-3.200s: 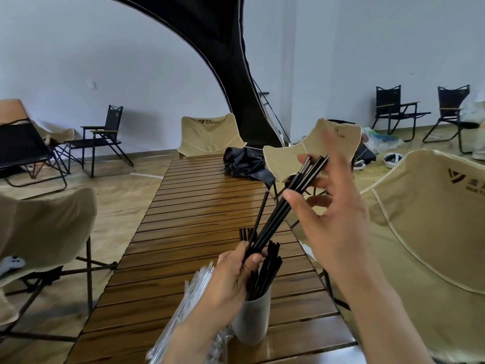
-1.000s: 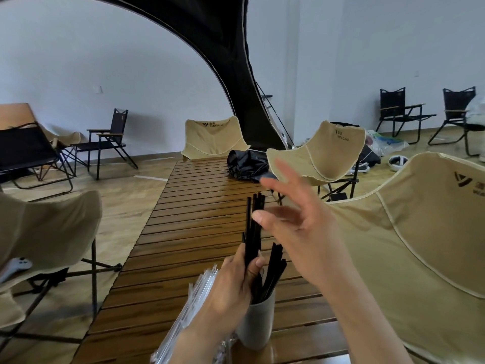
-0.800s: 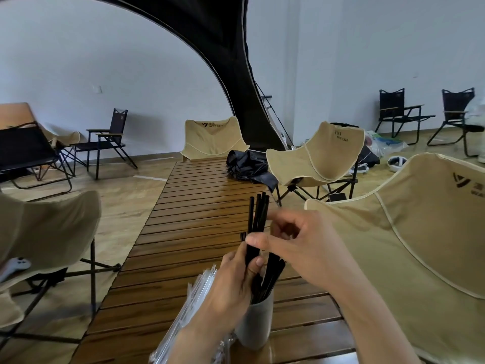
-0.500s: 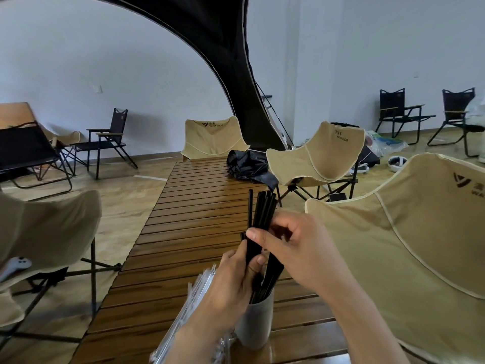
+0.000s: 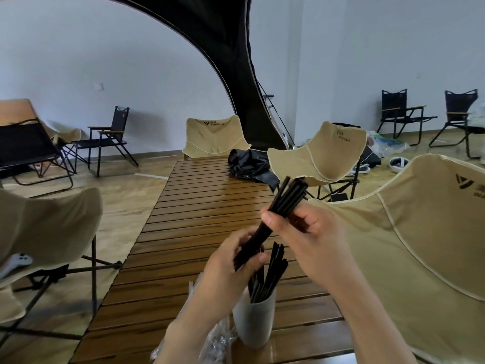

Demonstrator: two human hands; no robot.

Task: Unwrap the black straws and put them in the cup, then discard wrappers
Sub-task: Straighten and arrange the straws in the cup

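A bundle of black straws [image 5: 284, 202] slants up to the right above the wooden slat table [image 5: 199, 211]. My left hand [image 5: 231, 271] grips the bundle's lower end. My right hand [image 5: 307, 240] holds it higher up, thumb and fingers curled round it. Below them a white cup [image 5: 253, 321] stands near the table's front edge with several more black straws [image 5: 270, 274] in it. Clear plastic wrappers [image 5: 217, 342] lie at the cup's left, mostly hidden under my left forearm.
A crumpled black cloth [image 5: 249, 166] lies on the table's far right. Beige folding chairs stand at the far end [image 5: 215, 137], at the right [image 5: 425, 245] and at the left [image 5: 47, 227]. A white controller [image 5: 15, 262] rests on the left chair.
My right hand closed round the straw bundle and both hands tilted it from upright to slanting right. The bundle's lower end has come up out of the cup.
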